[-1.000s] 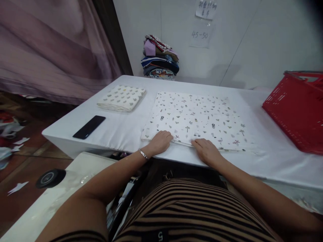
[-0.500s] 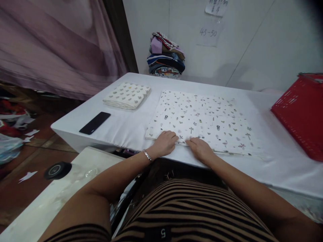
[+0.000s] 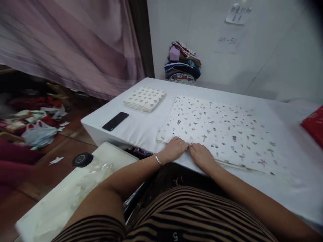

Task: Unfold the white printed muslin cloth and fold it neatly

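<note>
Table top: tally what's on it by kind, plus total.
Printed cloths: 2, the spread cloth under the left hand and right hand, and a folded cloth
Clothes stacks: 1, the clothes pile at the wall
Phones: 1, the black phone
Red baskets: 1, the basket, cut off at the frame edge
Total: 5

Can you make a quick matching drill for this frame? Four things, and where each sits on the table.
Things:
1. phone
2. folded cloth
3. printed sheet
4. clothes pile

Places:
A. far edge, against the wall
B. spread flat, both hands on its near edge
C. near the left edge
D. between the phone and the clothes pile

Pairs: 1-C, 2-D, 3-B, 4-A
</note>
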Motion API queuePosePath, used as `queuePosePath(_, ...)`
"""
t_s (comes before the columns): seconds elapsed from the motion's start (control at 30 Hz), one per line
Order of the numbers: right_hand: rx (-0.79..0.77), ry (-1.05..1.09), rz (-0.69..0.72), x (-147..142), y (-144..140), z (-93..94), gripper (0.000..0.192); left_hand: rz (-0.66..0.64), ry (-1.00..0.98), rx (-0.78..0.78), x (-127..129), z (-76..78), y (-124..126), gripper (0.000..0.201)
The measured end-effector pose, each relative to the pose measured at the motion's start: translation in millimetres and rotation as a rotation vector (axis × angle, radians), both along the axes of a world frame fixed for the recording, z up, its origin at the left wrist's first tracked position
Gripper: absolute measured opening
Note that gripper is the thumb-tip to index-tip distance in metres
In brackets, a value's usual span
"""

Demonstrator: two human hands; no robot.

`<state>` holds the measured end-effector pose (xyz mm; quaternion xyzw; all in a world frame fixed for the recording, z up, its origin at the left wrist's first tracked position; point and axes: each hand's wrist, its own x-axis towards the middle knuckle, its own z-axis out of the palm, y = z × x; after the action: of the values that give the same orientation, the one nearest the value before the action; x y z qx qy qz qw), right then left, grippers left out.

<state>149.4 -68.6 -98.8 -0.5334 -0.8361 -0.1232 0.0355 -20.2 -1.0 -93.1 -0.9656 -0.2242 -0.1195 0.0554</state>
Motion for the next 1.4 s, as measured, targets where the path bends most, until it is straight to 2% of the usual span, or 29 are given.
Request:
queuePosePath(0.13, -0.007, -0.004, 0.005, -2.6, 0.9, -5.6, 0.022, 0.107, -0.016, 0.0, -1.3, -2.8, -3.1, 0.013)
queuePosePath(0.3, -0.046, 0.006, 0.011, 0.3, 0.3, -2.5, 0.022, 0.314, -0.042, 0.012, -20.3, -6.8, 10.3, 0.014)
queuePosePath(0.47, -0.067, -0.024, 0.005, -21.0, 13.5, 7.7, 0.018, 0.293, -0.074, 0.013, -46.3, -9.4, 23.3, 0.016)
queuePosePath(0.63, -0.166, -0.054, -0.007, -46.5, 25.1, 10.7, 0.02, 0.323, -0.084, -0.021, -67.2, -9.4, 29.4, 0.02)
queuePosePath(0.83, -0.239, -0.074, 0.02, -48.0, 26.8, 13.1, 0.024, 0.383, -0.162, -0.064, -84.2, -6.6, 35.3, 0.026)
queuePosePath(1.0, -0.266, -0.062, 0.056, -48.8, 28.5, 14.8, 0.035, 0.387, -0.21, -0.214, -97.9, -8.4, 44.0, 0.04)
queuePosePath(1.07, -0.276, -0.06, 0.052, -49.6, 30.4, 13.5, 0.039, 0.469, -0.275, -0.232, -104.8, -9.4, 43.0, 0.043)
queuePosePath(1.13, -0.289, -0.069, 0.036, -50.9, 32.5, 12.5, 0.04, 0.625, -0.361, -0.227, -111.3, -9.8, 37.4, 0.042)
queuePosePath(1.23, -0.309, -0.078, 0.021, -53.6, 35.5, 13.0, 0.04, 0.824, -0.428, -0.233, -117.5, -9.1, 23.9, 0.028)
queuePosePath(1.3, -0.325, -0.078, 0.024, -55.2, 37.1, 14.3, 0.04, 0.873, -0.407, -0.237, -118.1, -7.9, 16.0, 0.023)
queuePosePath(1.4, -0.346, -0.081, 0.025, -56.6, 38.6, 16.0, 0.04, 0.894, -0.371, -0.253, -114.1, -5.0, 11.2, 0.027)
